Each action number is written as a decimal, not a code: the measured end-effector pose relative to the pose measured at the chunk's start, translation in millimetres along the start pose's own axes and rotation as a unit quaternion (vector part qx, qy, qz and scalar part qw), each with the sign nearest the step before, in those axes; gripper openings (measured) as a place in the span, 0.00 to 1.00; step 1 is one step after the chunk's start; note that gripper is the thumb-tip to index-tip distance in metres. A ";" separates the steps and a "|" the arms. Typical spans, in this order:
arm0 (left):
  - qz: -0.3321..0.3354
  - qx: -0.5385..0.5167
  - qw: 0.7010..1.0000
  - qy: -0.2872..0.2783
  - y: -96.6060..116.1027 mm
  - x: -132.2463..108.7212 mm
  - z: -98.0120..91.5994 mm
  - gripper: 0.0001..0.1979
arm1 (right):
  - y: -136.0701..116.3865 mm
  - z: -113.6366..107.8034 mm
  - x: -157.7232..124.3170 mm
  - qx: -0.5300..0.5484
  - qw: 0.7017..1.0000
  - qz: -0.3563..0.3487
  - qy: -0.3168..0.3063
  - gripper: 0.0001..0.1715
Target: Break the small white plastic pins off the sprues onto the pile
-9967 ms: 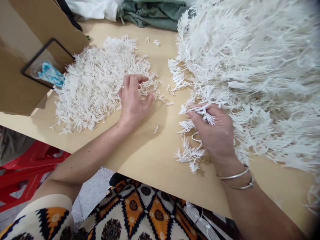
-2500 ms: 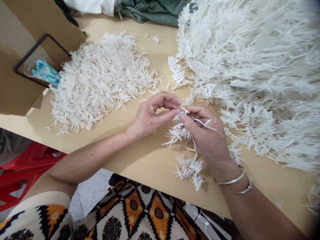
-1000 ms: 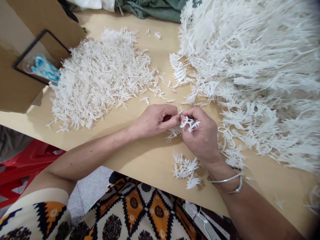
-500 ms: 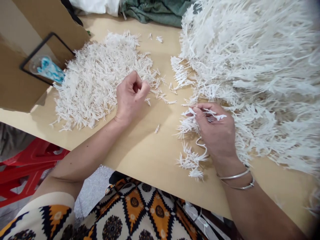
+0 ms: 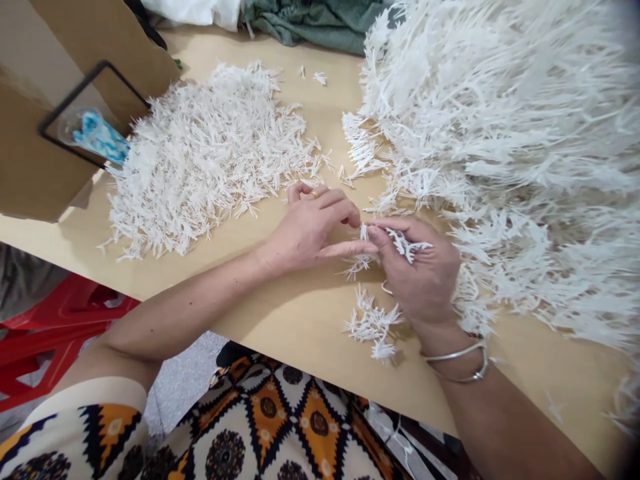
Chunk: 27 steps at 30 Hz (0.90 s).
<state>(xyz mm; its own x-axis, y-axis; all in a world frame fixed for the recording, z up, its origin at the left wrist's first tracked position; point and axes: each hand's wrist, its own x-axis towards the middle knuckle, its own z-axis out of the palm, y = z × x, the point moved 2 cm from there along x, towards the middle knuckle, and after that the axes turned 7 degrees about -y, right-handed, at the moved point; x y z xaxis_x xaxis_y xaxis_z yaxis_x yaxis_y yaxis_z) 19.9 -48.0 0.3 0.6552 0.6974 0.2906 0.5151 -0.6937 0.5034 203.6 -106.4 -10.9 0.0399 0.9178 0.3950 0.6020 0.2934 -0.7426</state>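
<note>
We have the white plastic strand (image 5: 404, 244) pinched between both hands just above the bench (image 5: 300, 313), midway between the flat pile of short white pieces (image 5: 200, 153) on our left and the tall heap of uncut strands (image 5: 500, 133) on our right. To do this well, we judge that the two grips should sit close together on the strand, so that only the tuft at its end is worked and the rest does not bend or tangle. The pull should be short and sideways, low over the bench, so that a loose piece drops near the pile rather than off the edge. Our right hand (image 5: 420, 273) is curled nearly closed. Its thumb and forefinger clamp the strand, and the bristly tufts lie across the knuckles while a thin loop hangs below the palm. Our left hand (image 5: 310, 230) is closed too: the thumb lies long and flat, and the bent fingers come down to meet it on the strand's tip, right against the right hand's fingertips. A small clump of tufts (image 5: 373, 327) lies on the bench just beside the right wrist, which wears two bangles (image 5: 457, 363). A cardboard box (image 5: 30, 167) stands at the far left.
</note>
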 end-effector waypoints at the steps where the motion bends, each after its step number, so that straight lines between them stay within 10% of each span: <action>1: 0.008 0.003 1.000 -0.005 -1.2 0.3 2.4 0.27 | -2.1 0.8 -0.9 -0.011 1.000 -0.019 0.004 0.04; 15: 0.065 0.093 0.992 -0.059 -6.0 -0.4 0.1 0.18 | -1.2 6.2 -2.2 -0.073 0.996 -0.010 -0.041 0.03; 22: 0.165 0.034 0.979 -0.114 24.8 -7.5 -5.4 0.11 | 29.6 -1.5 12.4 -0.065 0.995 0.076 0.005 0.03; 27: 0.007 0.020 0.997 0.069 -0.1 -2.6 -15.4 0.13 | 26.9 -6.5 13.2 0.002 0.997 0.073 0.000 0.06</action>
<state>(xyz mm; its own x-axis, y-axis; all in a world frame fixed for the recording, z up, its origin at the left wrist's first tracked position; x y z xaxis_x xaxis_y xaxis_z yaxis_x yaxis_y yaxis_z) 9.7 -47.0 12.0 0.5813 0.7036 0.4087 0.5295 -0.7085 0.4665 225.5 -88.2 -22.1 0.1261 0.9510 0.2822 0.5860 0.1581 -0.7947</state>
